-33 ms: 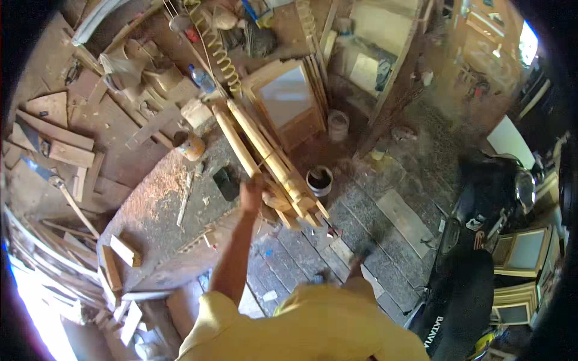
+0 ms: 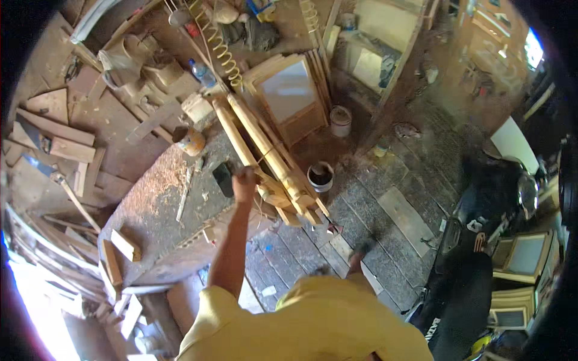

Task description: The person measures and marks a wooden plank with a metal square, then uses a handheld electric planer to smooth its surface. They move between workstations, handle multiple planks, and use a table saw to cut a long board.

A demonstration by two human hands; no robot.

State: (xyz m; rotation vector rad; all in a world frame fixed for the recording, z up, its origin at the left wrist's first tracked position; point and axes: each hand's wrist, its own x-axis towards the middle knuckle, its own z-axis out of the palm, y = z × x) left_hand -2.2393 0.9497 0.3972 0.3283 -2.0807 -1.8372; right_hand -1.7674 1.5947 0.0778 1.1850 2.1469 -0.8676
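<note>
My left hand [image 2: 244, 179] reaches up from my yellow sleeve and grips a bundle of long turned wooden posts [image 2: 265, 150]. The pale posts lie slanted, their far ends on the sawdust-covered workbench [image 2: 150, 204] and their carved near ends jutting past its edge over the floor. A small black object [image 2: 223, 178] lies on the bench just left of the hand. My right hand is not visible.
A rusty tin [image 2: 191, 142] and wood blocks [image 2: 123, 243] sit on the bench. A dark bucket [image 2: 320, 177] and a white bucket [image 2: 341, 120] stand on the plank floor beside a framed panel [image 2: 289, 96]. Offcuts [image 2: 54, 141] pile up left; a motorcycle [image 2: 487, 240] stands right.
</note>
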